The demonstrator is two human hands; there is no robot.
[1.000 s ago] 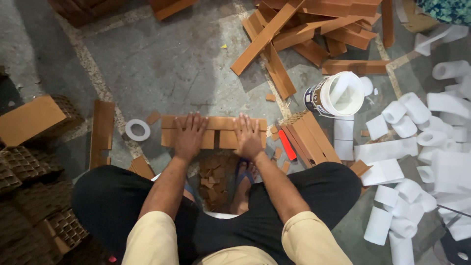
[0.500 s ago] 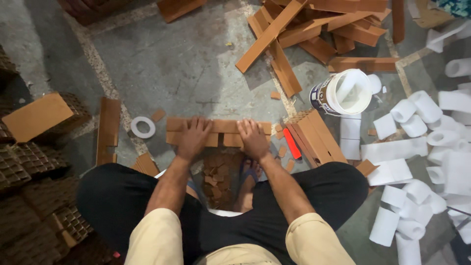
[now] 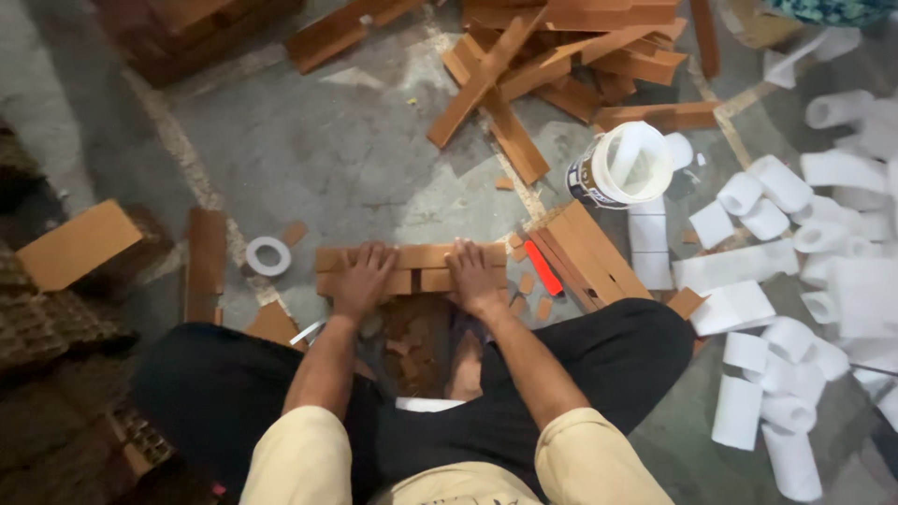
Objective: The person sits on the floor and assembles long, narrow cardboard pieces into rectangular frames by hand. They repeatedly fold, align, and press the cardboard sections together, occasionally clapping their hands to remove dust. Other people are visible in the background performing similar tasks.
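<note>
No shift since before: both hands still flat, fingers spread, atop the cardboard strips.

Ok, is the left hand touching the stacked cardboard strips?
Touching. The head view shows the left hand pressed flat on the cardboard strips, fingers overlapping them.

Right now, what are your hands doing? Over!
Left hand and right hand flat on cardboard strips. Tape roll left, red cutter right. Scraps close by.
</note>
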